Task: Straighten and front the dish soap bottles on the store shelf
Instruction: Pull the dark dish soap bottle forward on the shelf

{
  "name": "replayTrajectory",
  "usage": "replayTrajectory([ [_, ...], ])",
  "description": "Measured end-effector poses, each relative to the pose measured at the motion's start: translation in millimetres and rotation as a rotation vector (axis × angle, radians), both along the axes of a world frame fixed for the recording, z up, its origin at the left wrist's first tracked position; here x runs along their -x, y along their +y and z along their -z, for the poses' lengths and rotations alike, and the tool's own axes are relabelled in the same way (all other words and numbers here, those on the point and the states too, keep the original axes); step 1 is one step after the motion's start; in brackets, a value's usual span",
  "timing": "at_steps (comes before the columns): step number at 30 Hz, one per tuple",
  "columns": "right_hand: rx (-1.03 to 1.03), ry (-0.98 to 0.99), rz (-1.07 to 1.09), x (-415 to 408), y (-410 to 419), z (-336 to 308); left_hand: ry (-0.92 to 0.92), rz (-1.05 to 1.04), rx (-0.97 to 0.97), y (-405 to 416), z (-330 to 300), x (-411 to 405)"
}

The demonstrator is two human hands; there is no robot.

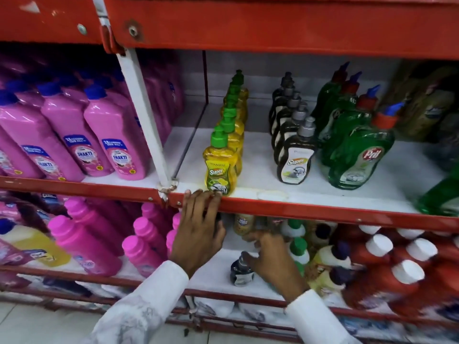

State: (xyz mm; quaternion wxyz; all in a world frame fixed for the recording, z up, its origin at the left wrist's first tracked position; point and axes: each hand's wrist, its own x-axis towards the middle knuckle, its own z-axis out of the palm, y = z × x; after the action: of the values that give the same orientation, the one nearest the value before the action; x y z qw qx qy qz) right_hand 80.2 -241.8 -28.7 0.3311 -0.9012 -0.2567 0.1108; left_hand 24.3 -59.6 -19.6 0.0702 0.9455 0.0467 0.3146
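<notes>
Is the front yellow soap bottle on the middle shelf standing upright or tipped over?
Upright. The yellow bottle stands on its base at the shelf edge, green cap on top, label facing out.

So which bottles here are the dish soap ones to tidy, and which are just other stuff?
For the job:
yellow soap bottles
dark soap bottles
green soap bottles
left hand on the shelf edge
right hand on the lower shelf

Just there:
pink bottles
red bottles
</notes>
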Motion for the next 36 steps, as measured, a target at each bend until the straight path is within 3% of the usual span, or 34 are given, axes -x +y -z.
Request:
replayTrajectory([
  [4, 0.172, 0.051, -0.010, -5, 15, 49, 0.009, -0.020, 0.003, -2, 4, -1],
  [11, 0.255, 0.043, -0.042, -17, 23, 73, 0.075, -0.075, -0.017, -5, -1, -1],
  [14, 0.195, -0.029, -0.027, -14, 14, 37, 0.075, -0.093, -0.034, -6, -1, -2],
  [25, -0.303, -0.373, 0.210, 9, -43, -202, -0.002, -0.113, 0.005, -12, 0, -6],
  [29, -0.292, -0.436, 0.241, -14, -37, -226, 0.012, -0.119, 0.004, -12, -2, -5],
  [36, -0.196, -0.422, 0.217, -59, -15, -203, 0.063, -0.122, 0.048, -13, -4, -2],
])
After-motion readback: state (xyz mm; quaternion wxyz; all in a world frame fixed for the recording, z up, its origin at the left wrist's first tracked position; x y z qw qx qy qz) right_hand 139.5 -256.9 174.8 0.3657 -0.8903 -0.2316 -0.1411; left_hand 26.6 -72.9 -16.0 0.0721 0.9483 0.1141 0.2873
